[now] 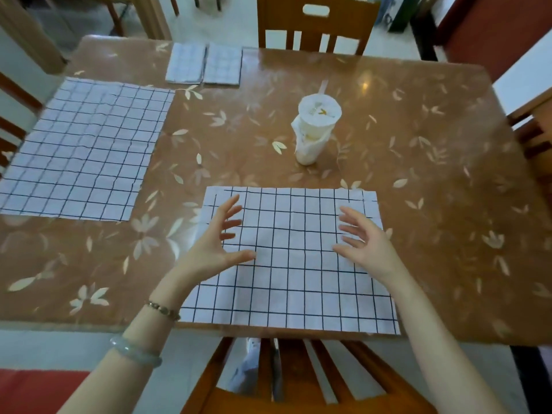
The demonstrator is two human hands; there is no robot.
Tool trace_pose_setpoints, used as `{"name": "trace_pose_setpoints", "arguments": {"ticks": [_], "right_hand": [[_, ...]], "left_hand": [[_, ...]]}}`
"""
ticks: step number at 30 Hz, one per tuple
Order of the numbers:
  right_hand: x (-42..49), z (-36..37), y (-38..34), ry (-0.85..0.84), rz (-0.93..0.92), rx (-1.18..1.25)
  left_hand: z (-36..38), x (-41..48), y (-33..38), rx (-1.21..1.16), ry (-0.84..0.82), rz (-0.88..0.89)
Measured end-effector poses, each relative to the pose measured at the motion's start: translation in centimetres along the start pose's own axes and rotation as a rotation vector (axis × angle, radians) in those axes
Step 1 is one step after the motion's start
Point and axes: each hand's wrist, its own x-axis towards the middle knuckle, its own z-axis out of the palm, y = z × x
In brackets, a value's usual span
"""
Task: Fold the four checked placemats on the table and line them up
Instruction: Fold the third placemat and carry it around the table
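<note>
Left hand [209,249] and right hand [370,249] hover with fingers spread, holding nothing, over a flat placemat [292,288] at the table's [433,204] near edge. Thin, limp, light cloth, I judge; pinch its corners. Four in all: this one, another flat mat [86,150] by the left edge, two folded mats [186,62] [222,64] at the far edge.

Left placemat [83,150] and near placemat [298,264]: thin matt cloth, the left one more crinkled. Surface [418,174] is glossy, smooth, brown w/ leaf print, catching reflections. Far chair [313,22] is varnished wood; cup [315,130] looks whitish plastic.
</note>
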Motion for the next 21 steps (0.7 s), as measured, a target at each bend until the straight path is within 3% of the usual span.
{"name": "trace_pose_setpoints", "arguments": {"ticks": [4, 12, 17, 21], "right_hand": [[5.9, -3.0, 3.0, 0.007, 0.104, -0.269], [15.2, -7.2, 7.3, 0.128, 0.097, -0.776], [17.6, -8.3, 9.2, 0.088, 0.115, -0.928], [18.6, -8.9, 9.1, 0.043, 0.122, -0.943]], "left_hand": [[-1.3, 4.6, -2.3, 0.125, 0.037, -0.097], [-3.9, 12.7, -8.8, 0.844, 0.08, -0.064], [-5.0, 14.5, -10.7, 0.983, 0.067, -0.06], [-5.3, 15.0, -10.6, 0.962, 0.072, -0.062]]}}
